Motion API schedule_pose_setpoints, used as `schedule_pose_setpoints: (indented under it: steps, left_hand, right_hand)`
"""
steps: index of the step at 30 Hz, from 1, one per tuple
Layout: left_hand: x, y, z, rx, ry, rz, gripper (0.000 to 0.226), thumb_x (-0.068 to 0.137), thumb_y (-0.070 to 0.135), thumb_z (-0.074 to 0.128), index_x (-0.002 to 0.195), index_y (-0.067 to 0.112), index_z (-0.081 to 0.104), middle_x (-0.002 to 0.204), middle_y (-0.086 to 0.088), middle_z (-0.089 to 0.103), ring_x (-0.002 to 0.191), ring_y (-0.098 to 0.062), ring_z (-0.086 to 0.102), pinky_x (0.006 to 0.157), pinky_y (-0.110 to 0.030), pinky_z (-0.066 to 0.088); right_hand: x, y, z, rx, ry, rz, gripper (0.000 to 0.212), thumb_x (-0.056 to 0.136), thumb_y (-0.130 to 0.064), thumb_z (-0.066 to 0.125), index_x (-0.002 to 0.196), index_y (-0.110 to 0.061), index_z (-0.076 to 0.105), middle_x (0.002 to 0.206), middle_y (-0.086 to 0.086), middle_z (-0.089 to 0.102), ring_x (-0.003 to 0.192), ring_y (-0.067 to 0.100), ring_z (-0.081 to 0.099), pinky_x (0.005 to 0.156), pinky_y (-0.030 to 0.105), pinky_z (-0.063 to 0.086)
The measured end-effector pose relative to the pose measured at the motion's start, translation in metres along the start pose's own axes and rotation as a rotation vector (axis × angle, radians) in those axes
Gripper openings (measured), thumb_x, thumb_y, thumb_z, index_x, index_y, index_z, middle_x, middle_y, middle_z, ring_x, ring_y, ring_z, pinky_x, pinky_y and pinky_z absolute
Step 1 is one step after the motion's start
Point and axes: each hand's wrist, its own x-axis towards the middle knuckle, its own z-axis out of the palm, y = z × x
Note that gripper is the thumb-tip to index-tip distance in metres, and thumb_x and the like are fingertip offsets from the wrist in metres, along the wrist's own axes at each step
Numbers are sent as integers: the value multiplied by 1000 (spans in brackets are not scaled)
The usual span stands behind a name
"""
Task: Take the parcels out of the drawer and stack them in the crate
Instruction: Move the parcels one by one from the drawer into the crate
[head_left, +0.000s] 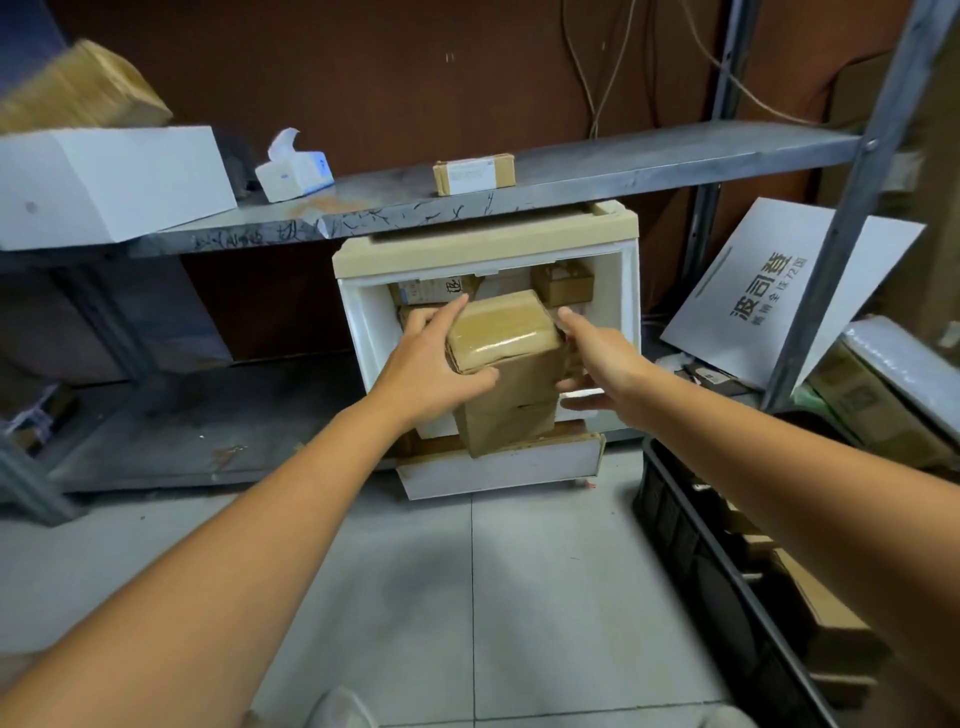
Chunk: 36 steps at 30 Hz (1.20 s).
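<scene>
Item: brown taped parcel (501, 332), held tilted over the open white drawer (498, 470) between both hands.
Left hand (431, 364): fingers along the parcel's left side, thumb curled across its front.
Right hand (597, 358): fingers straight, pressed against its right side.
Other cartons (563, 283): inside the drawer, behind.
Black crate (670, 509): on the floor, right, holding cardboard boxes.

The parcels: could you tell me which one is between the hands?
The large taped parcel; the others lie in the drawer or on the shelf.
</scene>
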Motion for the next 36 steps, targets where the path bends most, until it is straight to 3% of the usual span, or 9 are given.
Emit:
schedule_pose_setpoints:
  steps: [5, 9, 15, 17, 20, 24, 30, 33, 36]
  left_hand:
    - [9, -5, -4, -168, 43, -229, 86, 83, 56, 71, 156, 32, 32, 141, 0, 38, 125, -16, 44, 107, -34, 39]
    - [17, 0, -5, -427, 84, -437, 100, 62, 75, 68, 148, 29, 44, 136, -2, 54, 120, -22, 59, 103, -43, 51]
    - [23, 6, 0, -667, 72, -601, 56, 87, 60, 63, 124, 19, 56, 114, -5, 65, 101, -27, 69, 75, -34, 61]
    - [22, 4, -4, -721, 85, -656, 52, 90, 60, 59, 127, 23, 52, 107, 0, 60, 101, -28, 69, 78, -34, 61]
    - [18, 3, -11, -786, 64, -760, 53, 90, 63, 56, 126, 25, 50, 105, 0, 56, 98, -26, 66, 92, -40, 58]
    - [11, 0, -15, -864, -77, -880, 50, 85, 68, 60, 109, 24, 57, 116, -14, 61, 100, -31, 68, 84, -37, 60]
    - [5, -11, -20, -867, -116, -935, 74, 80, 82, 52, 127, 25, 59, 117, -14, 68, 96, -30, 72, 63, -32, 60]
    - [5, -14, -20, -859, -107, -886, 74, 85, 81, 47, 132, 24, 56, 124, -14, 65, 103, -32, 69, 74, -39, 59]
    - [4, -15, -18, -833, -97, -836, 65, 93, 71, 46, 131, 20, 58, 127, -13, 64, 107, -31, 66, 80, -42, 58]
  right_hand:
    - [4, 5, -3, -154, 25, -225, 41, 101, -30, 51, 141, -18, 50, 124, 9, 64, 105, 26, 65, 84, 37, 53]
    - [3, 13, -13, -568, 43, -487, 54, 95, -12, 58, 146, -23, 44, 131, 5, 55, 117, 22, 54, 96, 30, 44]
    - [3, 26, -23, -1019, 3, -669, 88, 82, 5, 62, 154, -30, 27, 160, 6, 20, 141, 30, 28, 108, 41, 38]
    - [4, 31, -29, -1097, -12, -703, 99, 79, 7, 64, 156, -33, 18, 164, 4, 11, 145, 30, 22, 108, 41, 39]
    - [7, 38, -36, -1141, 11, -780, 117, 76, -7, 82, 159, -35, 4, 167, 5, 0, 150, 31, 16, 111, 46, 41]
    - [8, 37, -33, -1108, 63, -878, 134, 68, -25, 93, 160, -33, -5, 168, 2, -5, 152, 28, 13, 113, 44, 37]
    - [5, 29, -24, -1135, 64, -1031, 106, 69, -56, 76, 153, -13, 28, 154, 10, 31, 150, 30, 20, 123, 44, 25]
    - [0, 25, -18, -1010, 78, -938, 100, 67, -49, 82, 147, -16, 32, 139, 5, 40, 129, 21, 36, 110, 39, 40]
    - [1, 21, -14, -887, 155, -828, 96, 67, -52, 79, 145, -20, 33, 124, 2, 45, 110, 17, 40, 91, 31, 40]
